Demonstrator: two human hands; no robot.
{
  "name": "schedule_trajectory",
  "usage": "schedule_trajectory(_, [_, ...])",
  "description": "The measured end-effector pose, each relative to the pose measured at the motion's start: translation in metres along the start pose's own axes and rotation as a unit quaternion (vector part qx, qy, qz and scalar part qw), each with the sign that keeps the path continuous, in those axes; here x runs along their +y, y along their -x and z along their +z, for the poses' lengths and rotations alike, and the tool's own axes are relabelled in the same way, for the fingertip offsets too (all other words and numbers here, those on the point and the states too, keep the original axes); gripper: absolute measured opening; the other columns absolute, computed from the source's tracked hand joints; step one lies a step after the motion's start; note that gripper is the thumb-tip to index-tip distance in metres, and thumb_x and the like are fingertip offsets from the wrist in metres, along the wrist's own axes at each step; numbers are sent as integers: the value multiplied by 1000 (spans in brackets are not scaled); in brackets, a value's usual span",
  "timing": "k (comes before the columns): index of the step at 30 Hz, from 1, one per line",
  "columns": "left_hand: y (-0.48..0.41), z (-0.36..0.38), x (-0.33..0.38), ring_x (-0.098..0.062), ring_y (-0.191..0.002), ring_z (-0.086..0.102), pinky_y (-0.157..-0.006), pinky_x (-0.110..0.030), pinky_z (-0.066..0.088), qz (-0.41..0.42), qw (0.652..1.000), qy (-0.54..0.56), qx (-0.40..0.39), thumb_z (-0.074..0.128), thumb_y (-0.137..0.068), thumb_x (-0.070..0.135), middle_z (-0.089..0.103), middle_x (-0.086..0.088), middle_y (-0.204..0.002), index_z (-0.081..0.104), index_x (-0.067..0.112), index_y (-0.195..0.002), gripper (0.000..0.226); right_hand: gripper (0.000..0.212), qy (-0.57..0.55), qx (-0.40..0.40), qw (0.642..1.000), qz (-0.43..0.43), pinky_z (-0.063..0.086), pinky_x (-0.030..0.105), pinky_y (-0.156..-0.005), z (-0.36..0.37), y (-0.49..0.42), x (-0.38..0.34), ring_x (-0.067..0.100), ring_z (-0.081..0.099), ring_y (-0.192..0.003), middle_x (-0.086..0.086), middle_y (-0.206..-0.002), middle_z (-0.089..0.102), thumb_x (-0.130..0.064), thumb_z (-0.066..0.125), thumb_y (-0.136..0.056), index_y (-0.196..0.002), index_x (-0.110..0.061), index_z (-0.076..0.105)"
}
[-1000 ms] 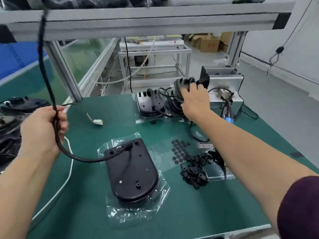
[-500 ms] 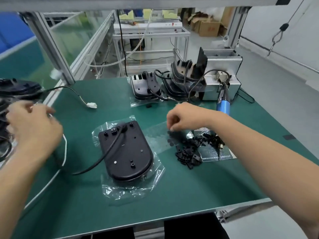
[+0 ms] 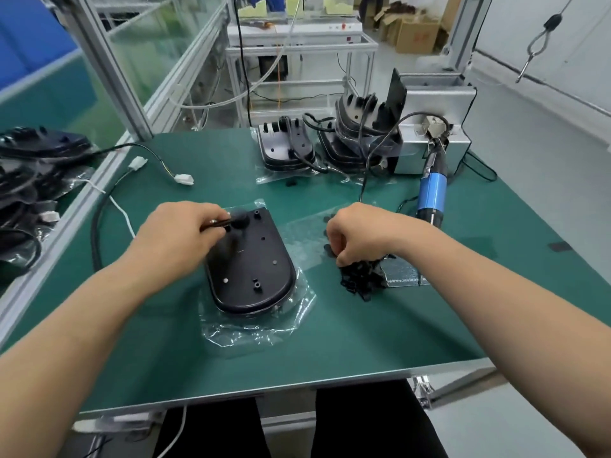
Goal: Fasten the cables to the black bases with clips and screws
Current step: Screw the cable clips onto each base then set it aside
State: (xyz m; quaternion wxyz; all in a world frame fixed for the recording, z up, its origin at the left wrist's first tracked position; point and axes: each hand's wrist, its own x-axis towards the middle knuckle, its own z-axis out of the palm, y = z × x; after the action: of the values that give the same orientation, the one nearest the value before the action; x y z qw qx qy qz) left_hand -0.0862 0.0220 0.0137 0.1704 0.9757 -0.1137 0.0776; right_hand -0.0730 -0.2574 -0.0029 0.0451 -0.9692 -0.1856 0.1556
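A black oval base [image 3: 253, 269] lies on a clear plastic bag in the middle of the green table. My left hand [image 3: 178, 233] rests over its far left end and grips the black cable [image 3: 96, 233] where it meets the base; the cable loops away to the left. My right hand [image 3: 358, 234] has its fingers curled down into a pile of small black clips [image 3: 362, 279] on a clear sheet to the right of the base. Whether it pinches a clip is hidden.
Several more black bases with cables [image 3: 287, 147] are stacked at the back, beside a metal box [image 3: 433, 127]. A blue-handled electric screwdriver [image 3: 431, 193] lies at the right. White connectors [image 3: 183, 178] lie at the back left. More bagged bases [image 3: 36, 150] sit left of the table.
My left hand moved right onto the base's cable end. My right hand dropped from above the black pads to the clip pile. The camera tilted further down.
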Motion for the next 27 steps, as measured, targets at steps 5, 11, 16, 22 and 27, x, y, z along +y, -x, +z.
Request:
schedule_trajectory(5, [-1,-2,4,-8,-66,56,-65,-28,39,26,998,64,-7,71,-84,30,63,16,-66,75,33,-94,11,9,-146,66,987,19,48,18,-59,-8,5,6,-2,61,-62,-13,-65,68,-21,81,-78,-77,-24,73])
schedule_trajectory(11, [-15,-2,1,-11,-79,58,-74,-29,46,28,997,58,-44,69,-86,28,62,17,-75,72,33,-88,7,3,-472,160,866,-34,48,19,-51,-20,-10,-18,9,58,-51,8,-62,68,-4,78,-82,-83,-2,75])
schedule_trajectory(16, [-23,-3,-7,-10,-57,51,-59,-24,41,-3,957,256,-135,72,-86,17,62,3,-61,74,19,-88,4,7,-554,169,812,-77,51,17,-57,-20,-40,-57,10,58,-56,6,-66,65,5,73,-84,-87,-2,72])
schedule_trajectory(22, [-26,5,-14,-12,-47,22,-39,-17,14,-132,863,454,-176,68,-87,25,42,2,-52,75,18,-98,15,14,-579,192,782,-127,48,15,-60,-10,-65,-82,6,63,-59,1,-68,69,1,76,-83,-82,-11,69])
schedule_trajectory(27, [-24,10,-16,-10,-41,18,-38,-17,12,-149,844,490,-157,69,-86,25,50,-3,-52,77,18,-87,11,12,-570,186,788,-143,50,16,-64,-7,-68,-80,4,63,-63,-5,-69,70,0,75,-84,-85,-11,71])
